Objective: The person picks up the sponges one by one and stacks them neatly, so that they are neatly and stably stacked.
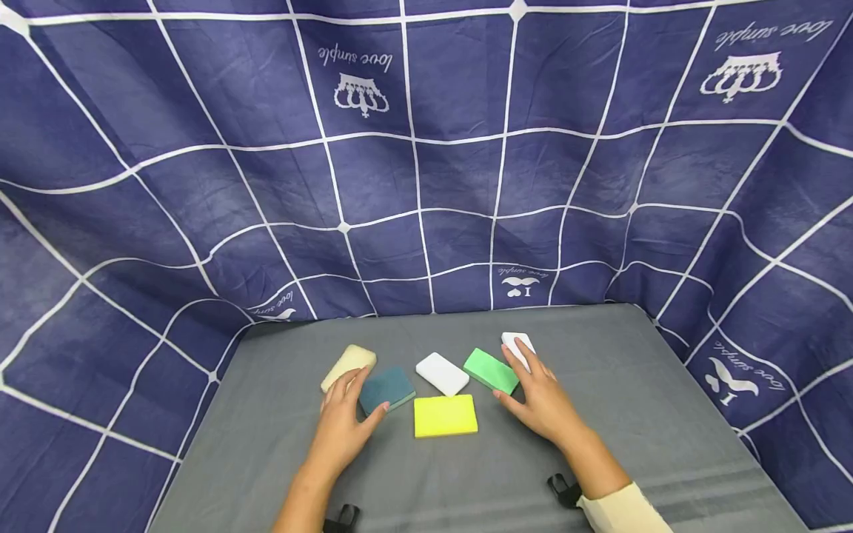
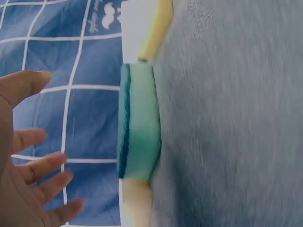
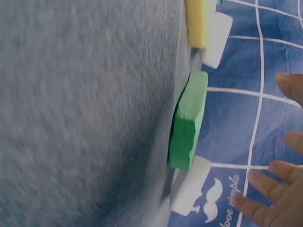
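Note:
My left hand (image 1: pixel 341 429), fingers spread, hovers by a dark teal sponge (image 1: pixel 388 390) and a cream sponge (image 1: pixel 349 367). In the left wrist view the teal sponge (image 2: pixel 142 123) shows a darker scouring layer, apart from the fingers. My right hand (image 1: pixel 543 403) reaches over the table near a green sponge (image 1: pixel 492 370), its fingertips overlapping a white sponge block (image 1: pixel 517 345) in the head view. The right wrist view shows those fingers (image 3: pixel 270 187) loosely spread above the green sponge (image 3: pixel 188 123), holding nothing. Between the hands lie a yellow sponge (image 1: pixel 446 416) and another white block (image 1: pixel 442 374).
A grey cloth covers the table (image 1: pixel 426 488). Behind it and at both sides hangs a blue curtain (image 1: pixel 460 178) with white grid lines. Black wrist straps (image 1: pixel 565 490) show at the forearms.

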Motion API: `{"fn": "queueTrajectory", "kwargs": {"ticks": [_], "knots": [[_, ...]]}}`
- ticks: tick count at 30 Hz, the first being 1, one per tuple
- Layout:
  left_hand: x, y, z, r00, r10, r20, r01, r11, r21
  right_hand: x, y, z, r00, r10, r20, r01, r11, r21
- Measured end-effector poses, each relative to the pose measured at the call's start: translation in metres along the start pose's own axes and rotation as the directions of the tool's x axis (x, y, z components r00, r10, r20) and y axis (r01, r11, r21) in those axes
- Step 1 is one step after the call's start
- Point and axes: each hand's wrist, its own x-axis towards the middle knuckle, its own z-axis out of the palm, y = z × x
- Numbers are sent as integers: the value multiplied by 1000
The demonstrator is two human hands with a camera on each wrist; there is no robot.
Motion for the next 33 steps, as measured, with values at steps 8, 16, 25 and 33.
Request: {"fn": "queueTrajectory", "kwargs": {"ticks": [8,16,25,33], "knots": [[-6,19,10,988,-48,149,65,991,-116,-7,-8,9,994,-107,11,106,994,39],[-11,22,27,949,-56,309,101,986,-131,-14,-16,20,989,-95,115,85,992,90],[-7,25,42,930,-43,364,99,985,-139,-14,-26,28,969,-102,223,65,984,168],[-3,23,50,919,-44,392,113,981,-156,-10,-32,37,944,-48,326,-12,984,179]]}}
